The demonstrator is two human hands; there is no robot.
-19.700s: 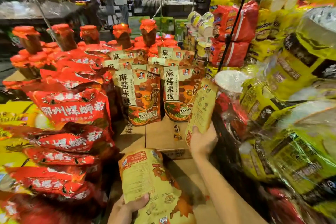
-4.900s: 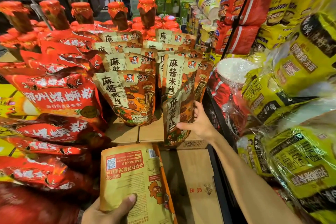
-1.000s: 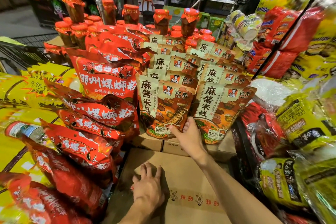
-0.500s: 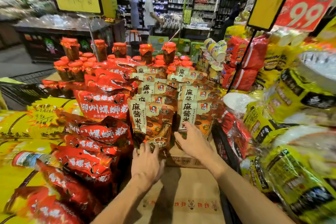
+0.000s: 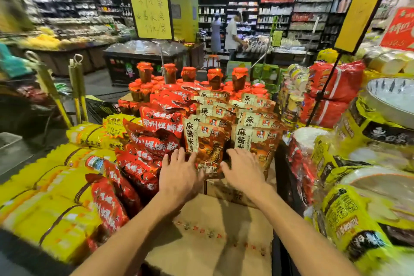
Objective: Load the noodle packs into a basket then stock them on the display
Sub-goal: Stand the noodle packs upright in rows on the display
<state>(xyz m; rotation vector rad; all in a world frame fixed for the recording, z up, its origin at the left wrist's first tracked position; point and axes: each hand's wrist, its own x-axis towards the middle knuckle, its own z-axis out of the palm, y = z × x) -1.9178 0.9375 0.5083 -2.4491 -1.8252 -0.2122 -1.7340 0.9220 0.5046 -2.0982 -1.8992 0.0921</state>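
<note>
Nearest the camera, flattened cardboard [image 5: 215,237] covers the front of the display, bare of any packs, so room for stock is left there. Just beyond it, both hands reach forward with fingers spread and nothing held: the left hand [image 5: 179,177] lies with its fingertips on the lower left corner of the front noodle pack [image 5: 205,141], and the right hand [image 5: 243,170] rests by that pack's lower right edge, in front of the second front pack [image 5: 257,141]. The two packs stand upright side by side, faces outward. Behind them more brown noodle packs [image 5: 224,107] stand in two rising rows, so the stocking looks well advanced, with the person seemingly straightening the front row. No basket shows, so whether more packs wait to be placed cannot be told. Red pouches [image 5: 154,139] lean just left of the rows, yellow bags [image 5: 56,197] lie further left, and red-capped jars [image 5: 188,74] stand at the back. Far off, two people stand by the store shelves [image 5: 280,18].
</note>
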